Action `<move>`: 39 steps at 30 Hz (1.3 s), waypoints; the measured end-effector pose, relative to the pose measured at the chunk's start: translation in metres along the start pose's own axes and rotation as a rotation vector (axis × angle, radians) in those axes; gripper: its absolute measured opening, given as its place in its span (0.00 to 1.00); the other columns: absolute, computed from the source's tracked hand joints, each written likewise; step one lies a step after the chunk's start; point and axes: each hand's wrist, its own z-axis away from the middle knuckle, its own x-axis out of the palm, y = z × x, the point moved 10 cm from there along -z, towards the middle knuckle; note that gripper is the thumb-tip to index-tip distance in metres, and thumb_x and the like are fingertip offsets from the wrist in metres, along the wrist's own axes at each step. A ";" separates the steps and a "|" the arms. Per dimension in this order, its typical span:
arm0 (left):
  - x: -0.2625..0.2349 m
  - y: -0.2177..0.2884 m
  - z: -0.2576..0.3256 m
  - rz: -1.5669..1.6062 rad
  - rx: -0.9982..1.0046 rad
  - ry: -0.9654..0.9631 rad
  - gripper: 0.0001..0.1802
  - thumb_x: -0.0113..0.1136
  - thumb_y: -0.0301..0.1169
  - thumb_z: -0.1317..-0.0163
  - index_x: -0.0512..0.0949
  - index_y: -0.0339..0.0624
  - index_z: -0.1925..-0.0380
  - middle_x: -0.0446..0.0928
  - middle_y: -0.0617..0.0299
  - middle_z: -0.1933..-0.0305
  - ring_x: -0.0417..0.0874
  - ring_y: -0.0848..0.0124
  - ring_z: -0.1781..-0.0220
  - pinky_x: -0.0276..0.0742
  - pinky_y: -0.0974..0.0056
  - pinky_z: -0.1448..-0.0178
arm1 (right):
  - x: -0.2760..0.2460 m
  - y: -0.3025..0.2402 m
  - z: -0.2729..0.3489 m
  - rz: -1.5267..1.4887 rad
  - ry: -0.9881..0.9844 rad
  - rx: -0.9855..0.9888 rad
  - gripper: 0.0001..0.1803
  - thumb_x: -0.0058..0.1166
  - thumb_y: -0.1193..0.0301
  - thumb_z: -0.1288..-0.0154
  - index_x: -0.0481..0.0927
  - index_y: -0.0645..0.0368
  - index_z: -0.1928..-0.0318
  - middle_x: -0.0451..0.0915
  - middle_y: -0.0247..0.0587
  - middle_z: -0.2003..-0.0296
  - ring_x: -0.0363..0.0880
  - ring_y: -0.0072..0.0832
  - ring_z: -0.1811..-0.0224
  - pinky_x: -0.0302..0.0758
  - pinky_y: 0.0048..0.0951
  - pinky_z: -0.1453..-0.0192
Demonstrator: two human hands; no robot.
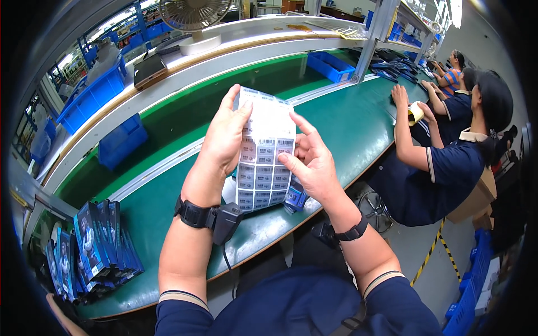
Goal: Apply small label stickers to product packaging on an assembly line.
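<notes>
A long strip of white labels (263, 182), printed with small barcodes in rows, is held up in front of me and curves over at its top. My left hand (221, 137) grips its left edge, with the thumb on the front face. At the right edge my right hand (316, 165) pinches the strip between thumb and fingers. Behind the strip's lower right, a small blue package (296, 197) lies on the green work table (185, 224), partly hidden. Black bands sit on both my wrists, and the left one carries a black box with a cable.
Several dark-blue printed boxes (106, 241) are stacked at the table's left end. A green conveyor belt (207, 92) runs beyond, with a blue bin (330, 67) on it. A fan (195, 17) stands on the ledge. At right, a co-worker (448, 145) holds a yellow roll (415, 113).
</notes>
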 end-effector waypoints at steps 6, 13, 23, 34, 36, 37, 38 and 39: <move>0.034 0.013 0.014 -0.555 0.131 -0.316 0.49 0.74 0.26 0.43 0.56 0.42 0.25 0.71 0.52 0.34 0.76 0.65 0.36 0.71 0.60 0.31 | -0.020 -0.001 -0.016 -0.038 0.079 0.001 0.24 0.63 0.78 0.34 0.76 0.66 0.38 0.85 0.37 0.55 0.80 0.17 0.57 0.78 0.22 0.49; 0.034 0.000 0.021 -0.839 0.015 -0.253 0.36 0.70 0.20 0.41 0.67 0.40 0.33 0.77 0.56 0.41 0.79 0.70 0.40 0.75 0.64 0.35 | -0.033 0.005 -0.018 -0.015 0.103 0.015 0.17 0.63 0.77 0.34 0.78 0.65 0.46 0.84 0.37 0.56 0.79 0.18 0.56 0.77 0.23 0.48; 0.021 -0.014 0.017 -0.580 -0.073 -0.166 0.09 0.69 0.23 0.37 0.83 0.37 0.57 0.85 0.64 0.62 0.83 0.79 0.60 0.80 0.70 0.53 | -0.044 0.005 -0.013 0.089 0.148 -0.023 0.09 0.67 0.76 0.39 0.86 0.62 0.57 0.82 0.32 0.63 0.78 0.22 0.57 0.75 0.27 0.46; 0.014 -0.020 0.014 -0.637 -0.056 -0.127 0.08 0.68 0.30 0.34 0.84 0.36 0.63 0.83 0.67 0.67 0.79 0.82 0.65 0.76 0.73 0.59 | -0.044 0.030 -0.014 0.011 0.035 0.212 0.08 0.64 0.74 0.36 0.88 0.61 0.57 0.84 0.37 0.66 0.81 0.24 0.60 0.75 0.28 0.49; 0.016 -0.023 0.014 -0.615 -0.067 -0.151 0.08 0.67 0.31 0.33 0.83 0.36 0.64 0.82 0.68 0.68 0.78 0.82 0.66 0.76 0.73 0.60 | -0.046 0.026 -0.015 0.071 0.042 0.185 0.09 0.64 0.75 0.37 0.87 0.60 0.56 0.84 0.37 0.66 0.81 0.24 0.60 0.76 0.29 0.49; 0.015 -0.024 0.014 -0.614 -0.072 -0.149 0.08 0.67 0.31 0.33 0.83 0.36 0.64 0.82 0.68 0.68 0.78 0.82 0.66 0.76 0.73 0.60 | -0.049 0.023 -0.015 0.156 0.052 0.173 0.10 0.63 0.75 0.37 0.87 0.59 0.55 0.83 0.36 0.66 0.81 0.24 0.61 0.76 0.29 0.50; 0.014 -0.025 0.013 -0.640 -0.069 -0.135 0.08 0.67 0.31 0.33 0.83 0.36 0.64 0.82 0.68 0.68 0.78 0.82 0.67 0.76 0.73 0.60 | -0.047 0.022 -0.014 0.144 0.037 0.175 0.10 0.63 0.75 0.37 0.87 0.59 0.55 0.83 0.36 0.66 0.81 0.24 0.61 0.76 0.29 0.50; 0.013 -0.024 0.013 -0.647 -0.052 -0.132 0.08 0.67 0.31 0.33 0.83 0.36 0.64 0.82 0.68 0.68 0.78 0.82 0.67 0.76 0.73 0.61 | -0.048 0.012 -0.014 0.228 0.050 0.084 0.09 0.64 0.75 0.37 0.87 0.60 0.56 0.83 0.36 0.65 0.81 0.24 0.60 0.76 0.28 0.50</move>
